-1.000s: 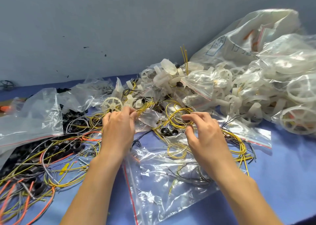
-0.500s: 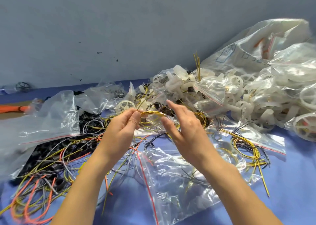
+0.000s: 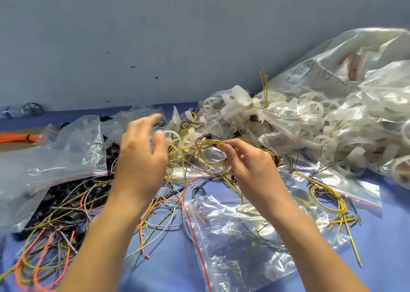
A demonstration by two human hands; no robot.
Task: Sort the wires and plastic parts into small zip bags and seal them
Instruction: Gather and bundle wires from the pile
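- Blue tabletop (image 3: 168,267) nearest me; both forearms reach forward over it.
- Near left: loose wires (image 3: 55,236) in orange, yellow and grey lie tangled on the cloth.
- Clear zip bag (image 3: 239,243) with a red strip lies flat under my right wrist, a few thin wires inside. Cannot tell whether its mouth is sealed.
- Right hand (image 3: 250,169): thumb and forefinger pinch a yellow wire coil (image 3: 211,163), other fingers curled beneath.
- Coil hangs above the table between my two hands, a small round loop of several turns with strands trailing left.
- Left hand (image 3: 142,156): raised, back toward me, fingers spread and loose, gripping nothing; fingertips blurred.
- Just past the left fingers: a white spoked wheel (image 3: 172,139).
- Farther right: white plastic parts (image 3: 321,136) heaped, some loose, some bagged.
- Grey-blue wall (image 3: 155,36) behind.
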